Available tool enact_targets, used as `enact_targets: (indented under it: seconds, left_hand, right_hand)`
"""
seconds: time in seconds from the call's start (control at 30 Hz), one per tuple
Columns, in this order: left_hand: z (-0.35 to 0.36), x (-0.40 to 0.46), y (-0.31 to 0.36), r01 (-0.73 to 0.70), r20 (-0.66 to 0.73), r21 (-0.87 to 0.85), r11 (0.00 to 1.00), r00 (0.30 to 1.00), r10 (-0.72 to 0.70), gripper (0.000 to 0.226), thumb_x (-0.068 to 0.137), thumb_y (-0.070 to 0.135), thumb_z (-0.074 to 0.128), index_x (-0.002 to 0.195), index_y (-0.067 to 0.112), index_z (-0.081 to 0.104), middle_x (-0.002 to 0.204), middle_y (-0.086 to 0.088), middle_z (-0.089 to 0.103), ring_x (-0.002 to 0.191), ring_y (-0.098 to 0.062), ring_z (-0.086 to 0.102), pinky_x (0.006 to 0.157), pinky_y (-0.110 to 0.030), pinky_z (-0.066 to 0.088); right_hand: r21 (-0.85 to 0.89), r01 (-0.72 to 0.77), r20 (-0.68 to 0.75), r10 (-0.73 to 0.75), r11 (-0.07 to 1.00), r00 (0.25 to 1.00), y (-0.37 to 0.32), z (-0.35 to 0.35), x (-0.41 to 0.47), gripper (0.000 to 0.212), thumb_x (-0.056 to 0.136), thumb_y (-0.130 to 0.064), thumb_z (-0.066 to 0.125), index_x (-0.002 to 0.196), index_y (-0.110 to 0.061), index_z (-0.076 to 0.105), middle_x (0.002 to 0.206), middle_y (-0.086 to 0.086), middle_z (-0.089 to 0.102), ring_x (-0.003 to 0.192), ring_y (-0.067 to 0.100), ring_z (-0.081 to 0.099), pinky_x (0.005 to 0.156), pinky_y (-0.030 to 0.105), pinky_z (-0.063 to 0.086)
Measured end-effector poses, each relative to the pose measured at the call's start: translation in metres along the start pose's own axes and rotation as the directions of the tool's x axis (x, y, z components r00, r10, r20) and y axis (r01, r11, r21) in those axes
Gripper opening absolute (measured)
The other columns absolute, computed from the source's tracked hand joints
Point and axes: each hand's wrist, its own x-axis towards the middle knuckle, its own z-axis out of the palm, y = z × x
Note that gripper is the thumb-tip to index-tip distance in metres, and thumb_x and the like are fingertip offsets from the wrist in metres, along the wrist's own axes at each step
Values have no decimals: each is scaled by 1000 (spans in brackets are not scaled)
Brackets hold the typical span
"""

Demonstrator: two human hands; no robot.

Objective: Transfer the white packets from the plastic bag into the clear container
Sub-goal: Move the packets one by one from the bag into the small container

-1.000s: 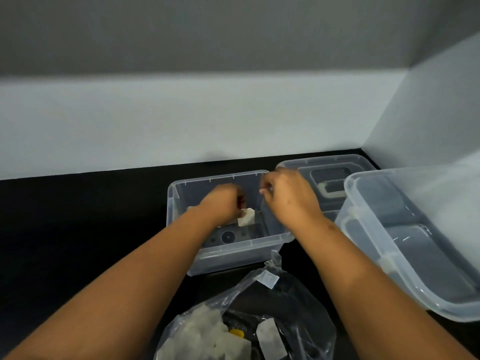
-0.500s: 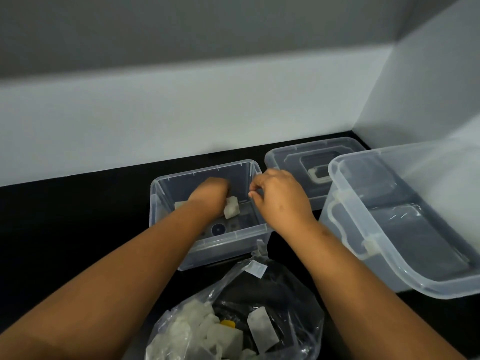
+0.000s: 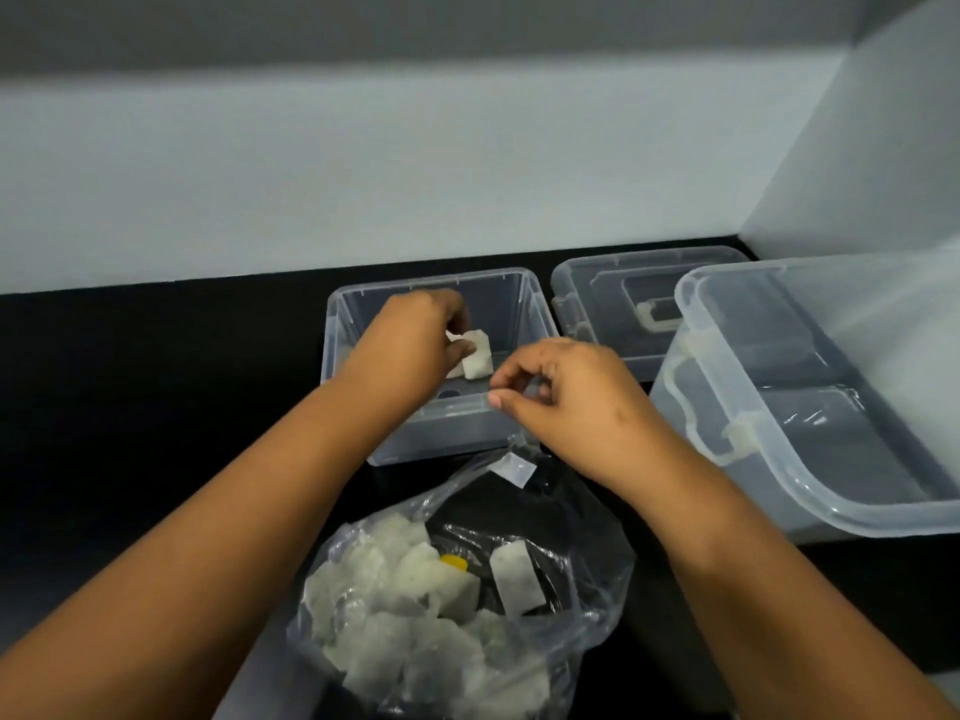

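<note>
Right now your left hand (image 3: pixel 410 345) is down inside the small clear rectangular plastic container (image 3: pixel 535 324), thumb and fingertips pinching a white paper-like packet (image 3: pixel 477 354) that hangs just above the container's floor, near the middle of the box. A second white scrap shows just behind that packet, partly hidden by your fingers, so you cannot tell whether it is a separate packet or a fold of the same one.

Your right hand (image 3: pixel 566 402) sits at the container's near right corner, fingers curled with the thumb tip close to the front rim; whether it is pinching something small or closed on nothing cannot be told from this view.

Moving outward, the container stands on the black tabletop (image 3: pixel 156 387), with both forearms reaching over the crumpled transparent plastic bag (image 3: pixel 587 574) that lies open just in front of it. Inside the bag is a heap of white packets (image 3: pixel 395 610), most piled to the left, one flat packet (image 3: pixel 517 579) lying apart to the right, and a small yellow object (image 3: pixel 453 562) between them.

To the right of the container lies a clear plastic lid with a moulded handle (image 3: pixel 644 304), and nearer you on the right, a large clear plastic storage tub (image 3: pixel 810 407) with clip latches on its side.
</note>
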Motion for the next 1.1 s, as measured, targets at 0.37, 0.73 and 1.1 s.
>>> enact_targets:
  seconds: [0.37,0.73,1.1]
  left_hand:
    - [10,-122,12,123,16,-153,980,992,-122,11,82,27,73,86,19,67,75,10,62,66,0,56,58,-6,38]
    - [44,-165,6,161,194,13,987,968,-161,11,89,27,61,93,28,71,90,7,67,81,-9,60,75,-29,51]
    - [75,-173,11,198,219,388,900,929,-299,36,89,41,58,120,24,59,122,1,55,120,-20,40,93,-32,41]
  right_hand:
    - [-319,102,576,108,942,810,36,70,-47,33,85,-13,61,116,-24,64,115,3,64,106,25,61,90,39,52]
    - [-333,134,510,59,933,858,42,72,-57,15,86,-10,58,88,-24,63,83,-7,61,78,16,57,57,25,39]
    - [-291,163,436,-21,943,900,45,61,-64,14,86,-10,55,88,-23,60,87,-7,66,78,16,61,62,28,46]
